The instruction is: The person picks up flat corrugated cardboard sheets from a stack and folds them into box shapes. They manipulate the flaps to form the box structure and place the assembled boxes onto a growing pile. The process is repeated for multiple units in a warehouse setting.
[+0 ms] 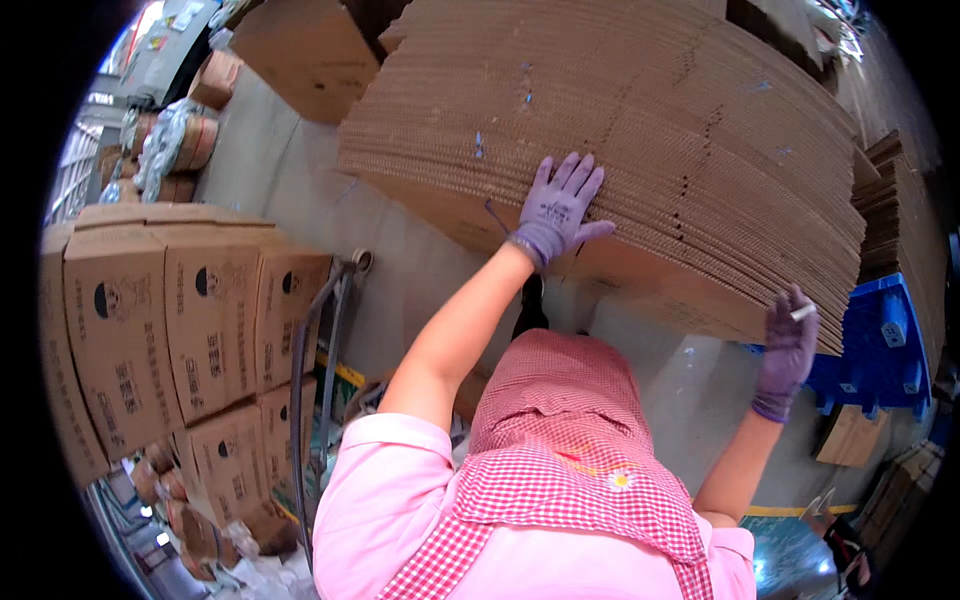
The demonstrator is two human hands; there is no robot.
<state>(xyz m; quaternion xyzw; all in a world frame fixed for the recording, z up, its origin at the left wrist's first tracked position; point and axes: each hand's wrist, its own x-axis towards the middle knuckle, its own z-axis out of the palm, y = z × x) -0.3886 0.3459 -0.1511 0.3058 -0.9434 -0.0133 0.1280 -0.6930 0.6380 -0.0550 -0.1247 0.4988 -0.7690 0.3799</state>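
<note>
A large stack of flattened cardboard boxes point(600, 130) fills the upper middle, its many edges turned toward me. My left hand point(560, 213), in a purple-grey glove, lies on the stack's front edges with its fingers stretched out. By the stack's right front corner is my right hand point(790, 345), gloved alike and raised. A small whitish object point(803, 312) shows at its fingers, which look closed around it; its kind is too small to make out.
Packed cartons point(120, 330) stand piled at the left beside a dark metal cart frame point(303, 400). A blue plastic pallet point(875, 345) holds more cardboard at the right. An open-topped brown carton point(305, 60) stands at the back left. Another person's foot point(818, 505) shows at lower right.
</note>
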